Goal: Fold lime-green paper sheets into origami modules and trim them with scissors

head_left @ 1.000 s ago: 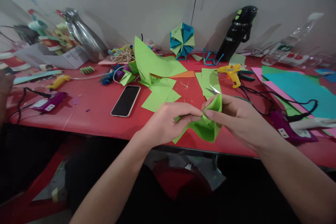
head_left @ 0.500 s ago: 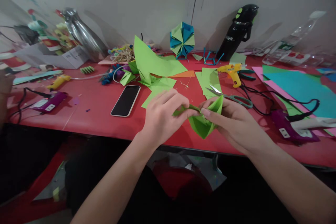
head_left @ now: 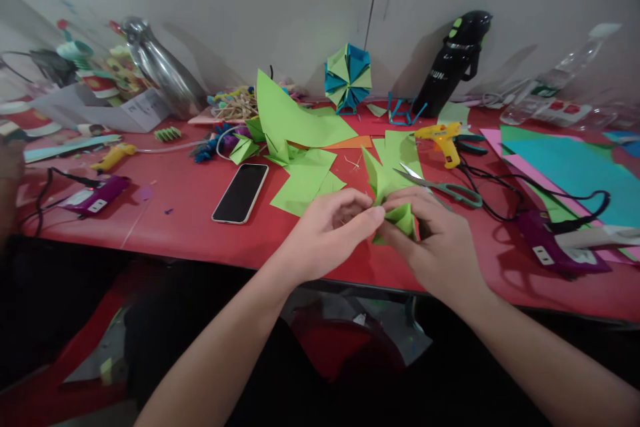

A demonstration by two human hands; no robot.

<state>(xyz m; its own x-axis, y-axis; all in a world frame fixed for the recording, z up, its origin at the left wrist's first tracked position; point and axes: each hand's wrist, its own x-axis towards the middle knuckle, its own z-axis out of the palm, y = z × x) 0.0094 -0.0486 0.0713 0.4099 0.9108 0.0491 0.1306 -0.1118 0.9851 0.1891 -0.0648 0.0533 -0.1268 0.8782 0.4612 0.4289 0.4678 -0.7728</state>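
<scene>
Between my hands, above the table's front edge, is a folded piece of green paper (head_left: 401,219) with pointed flaps. My right hand (head_left: 437,237) wraps around it from the right, fingers closed on its sides. My left hand (head_left: 337,230) pinches the paper's left edge with thumb and fingertips. One green flap stands up behind the fingertips; the folds inside my hands are partly hidden. Just behind my right hand lie open scissors (head_left: 445,188) on green sheets. Left of my hands are more green paper sheets (head_left: 305,180) and a phone (head_left: 241,193).
A yellow glue gun (head_left: 443,141) and a purple power strip (head_left: 557,240) with black cables lie right on the red table (head_left: 190,240). Behind stand a blue-green paper ball (head_left: 348,78), a black bottle (head_left: 453,63) and a steel jug (head_left: 163,67). Another person's arm (head_left: 9,180) shows far left.
The folded green paper has been turned, so a flap now points up behind my fingers. My left hand has shifted slightly right and rotated; my right hand wraps more around the paper.
</scene>
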